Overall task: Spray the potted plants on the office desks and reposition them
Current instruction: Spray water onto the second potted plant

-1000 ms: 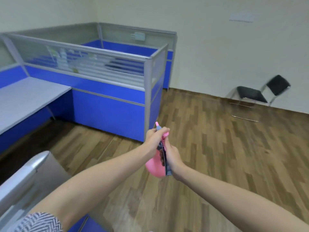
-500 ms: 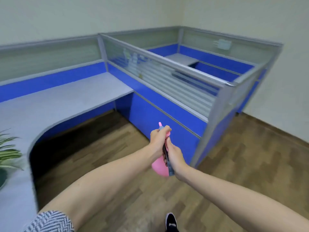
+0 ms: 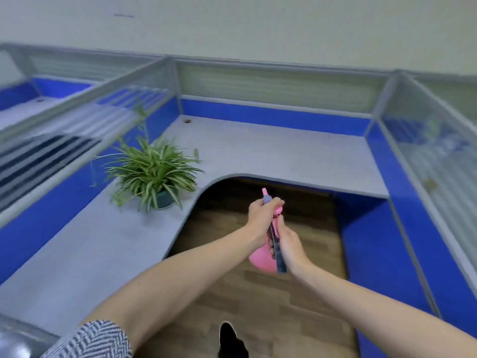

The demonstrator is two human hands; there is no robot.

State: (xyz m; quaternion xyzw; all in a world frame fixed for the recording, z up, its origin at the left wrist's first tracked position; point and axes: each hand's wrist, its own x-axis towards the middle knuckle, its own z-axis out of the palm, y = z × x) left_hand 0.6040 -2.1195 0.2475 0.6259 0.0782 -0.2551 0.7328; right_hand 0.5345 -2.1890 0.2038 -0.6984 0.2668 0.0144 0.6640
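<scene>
Pink spray bottle held in both hands before an L-shaped cubicle desk

The grey desk [image 3: 271, 146] carries a spider plant [image 3: 152, 171] in a dark pot on its left wing. The left hand [image 3: 260, 215] grips the spray bottle's [image 3: 262, 259] head; the right hand [image 3: 290, 244] wraps its body.

Soft, even indoor light fills the scene, and nothing shows where it comes from. The wall [image 3: 258, 24] looks pale and flat. Deep shadow sits under the desk [image 3: 271, 148]. The partition glass [image 3: 436, 148] on the right is smeared with blur, as are the left panels. Straight partition rails bow towards the edges from the wide-angle lens. The spider plant [image 3: 152, 171] is fairly sharp.
</scene>
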